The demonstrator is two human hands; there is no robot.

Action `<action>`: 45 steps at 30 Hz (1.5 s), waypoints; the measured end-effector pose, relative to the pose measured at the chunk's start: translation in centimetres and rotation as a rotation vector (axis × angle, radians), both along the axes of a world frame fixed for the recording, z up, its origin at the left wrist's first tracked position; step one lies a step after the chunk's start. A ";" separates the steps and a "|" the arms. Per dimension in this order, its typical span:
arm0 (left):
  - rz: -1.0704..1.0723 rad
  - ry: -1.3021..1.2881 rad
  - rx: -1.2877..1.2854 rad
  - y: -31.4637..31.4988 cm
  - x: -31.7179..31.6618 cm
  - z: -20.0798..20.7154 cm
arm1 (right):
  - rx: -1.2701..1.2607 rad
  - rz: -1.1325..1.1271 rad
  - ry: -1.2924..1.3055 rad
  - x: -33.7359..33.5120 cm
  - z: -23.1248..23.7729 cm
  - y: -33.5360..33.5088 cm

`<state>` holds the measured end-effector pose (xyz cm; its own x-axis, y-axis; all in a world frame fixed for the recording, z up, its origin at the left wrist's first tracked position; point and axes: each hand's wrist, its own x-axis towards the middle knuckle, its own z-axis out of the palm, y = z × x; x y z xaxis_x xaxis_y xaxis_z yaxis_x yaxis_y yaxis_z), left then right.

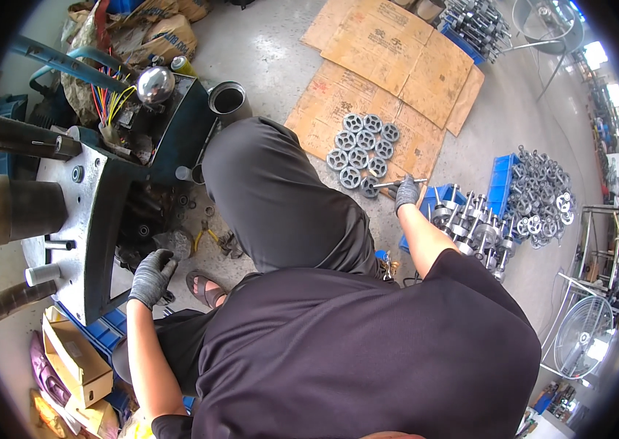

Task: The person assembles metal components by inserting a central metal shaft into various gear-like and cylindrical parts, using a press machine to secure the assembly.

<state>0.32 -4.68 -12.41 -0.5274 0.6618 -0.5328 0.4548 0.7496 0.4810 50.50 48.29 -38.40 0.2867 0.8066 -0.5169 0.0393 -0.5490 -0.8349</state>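
Note:
My right hand [407, 193], in a grey glove, is closed round a thin metal rod [420, 180] at the edge of the cardboard. The rod's left end reaches a grey handwheel [369, 187]; I cannot tell whether the two are joined. Just beyond lie several more handwheels [358, 157], set close together on the cardboard [353, 91]. My left hand [152, 279], gloved too, hangs beside the machine's metal plate [82, 219] with its fingers loosely bent and a little apart. Nothing shows in it.
Right of my right hand stand blue crates with stemmed metal parts [474, 223] and a heap of handwheel parts [540, 190]. A dark metal cylinder [229, 102] stands by my knee. Loose wires [112, 99] stick up behind the machine. An open carton [79, 358] sits at lower left, a fan [582, 336] at right.

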 end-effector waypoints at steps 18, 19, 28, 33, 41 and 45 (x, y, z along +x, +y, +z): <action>0.013 0.028 -0.021 -0.8 -1.6 -3.1 | -0.029 0.407 -0.003 -0.4 -0.3 -3.2; -0.014 0.039 -0.047 -0.8 -1.8 -3.5 | 0.140 0.567 -0.020 0.2 -1.2 -3.2; 0.000 0.048 -0.109 -2.1 -2.0 -4.5 | 0.116 0.822 0.025 -0.4 -3.8 -1.6; -0.074 0.117 -0.225 -1.0 -1.2 -3.6 | 0.351 1.087 -0.986 -3.2 -2.9 -1.9; -0.065 0.117 -0.217 -0.9 -0.9 -3.5 | 0.287 0.908 -1.103 -4.4 -7.8 -2.2; -0.087 0.109 -0.189 0.7 -1.5 -3.8 | 0.320 0.745 -1.045 -3.6 -8.3 -2.7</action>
<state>-1.19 -3.95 -16.16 -0.5339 0.6009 -0.5948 0.5632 0.7775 0.2799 46.90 45.57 -46.73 -0.1310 0.9878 -0.0837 0.9440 0.0985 -0.3147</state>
